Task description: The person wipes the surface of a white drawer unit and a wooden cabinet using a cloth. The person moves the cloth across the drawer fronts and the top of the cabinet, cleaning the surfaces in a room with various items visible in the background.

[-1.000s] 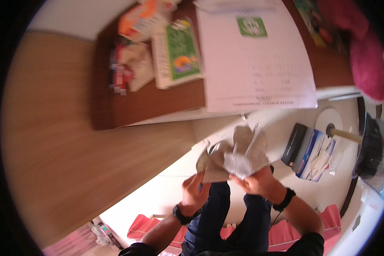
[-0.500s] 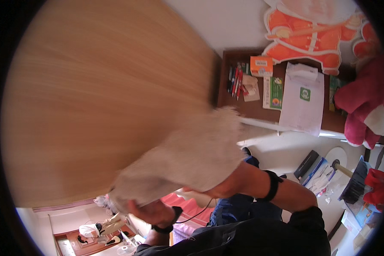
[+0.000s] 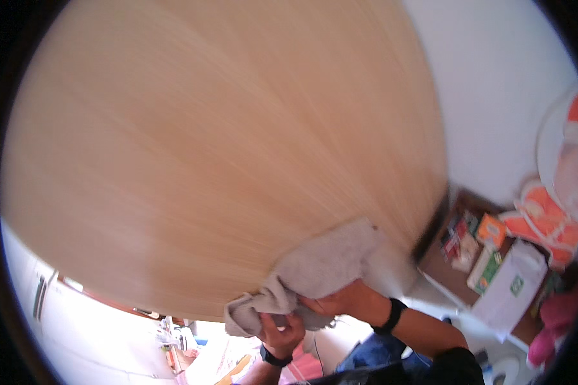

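Observation:
A grey-beige cloth (image 3: 324, 256) hangs bunched and folded between my hands in front of a large light-wood panel (image 3: 225, 141). My left hand (image 3: 281, 333) is closed on the gathered left end of it, fingertips pressed into the folds. My right hand (image 3: 347, 300) grips the cloth's lower edge farther right, and part of its fingers is hidden behind the fabric. The cloth's upper part spreads up and right, close to the wood; whether it touches cannot be told. Each wrist wears a black band.
At the right stands a brown desk or shelf (image 3: 443, 273) with an orange box (image 3: 491, 231), white paper (image 3: 510, 292) and pens. Beside it are an orange-and-white cutout (image 3: 546, 215) and a pink plush item (image 3: 552, 327). A pale wall (image 3: 494, 83) rises behind.
My view has turned, so the wood panel fills more of it and the desk sits lower right. The cloth, spread wide before, is now more bunched, with both hands still on it.

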Demonstrator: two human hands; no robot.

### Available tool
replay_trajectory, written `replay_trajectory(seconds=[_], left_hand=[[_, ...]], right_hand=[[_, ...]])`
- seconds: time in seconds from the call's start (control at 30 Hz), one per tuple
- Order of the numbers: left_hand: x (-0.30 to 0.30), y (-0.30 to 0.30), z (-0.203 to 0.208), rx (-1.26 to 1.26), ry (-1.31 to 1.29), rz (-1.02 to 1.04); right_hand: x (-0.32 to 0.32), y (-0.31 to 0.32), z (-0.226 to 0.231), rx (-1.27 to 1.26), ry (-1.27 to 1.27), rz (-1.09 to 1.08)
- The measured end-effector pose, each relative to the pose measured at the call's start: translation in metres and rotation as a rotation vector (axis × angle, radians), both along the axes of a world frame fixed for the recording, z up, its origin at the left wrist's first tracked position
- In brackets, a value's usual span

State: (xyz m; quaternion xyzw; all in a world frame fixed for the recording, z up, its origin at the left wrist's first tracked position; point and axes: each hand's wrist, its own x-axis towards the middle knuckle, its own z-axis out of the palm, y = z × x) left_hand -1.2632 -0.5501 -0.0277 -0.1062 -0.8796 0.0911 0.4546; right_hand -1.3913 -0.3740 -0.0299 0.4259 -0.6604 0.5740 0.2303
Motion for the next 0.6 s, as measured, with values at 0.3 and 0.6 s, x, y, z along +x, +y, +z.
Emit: replay_trajectory(seconds=[0.3, 0.6], left_hand=[[-0.012, 0.060, 0.164, 0.087, -0.055, 0.553], [-0.033, 0.081, 0.382, -0.305, 0.215, 0.519]], right_hand=[[-0.034, 0.029, 0.176, 0.028, 0.435, -0.186], [-0.046, 0.041, 0.397, -0.176, 0.630, -0.224]])
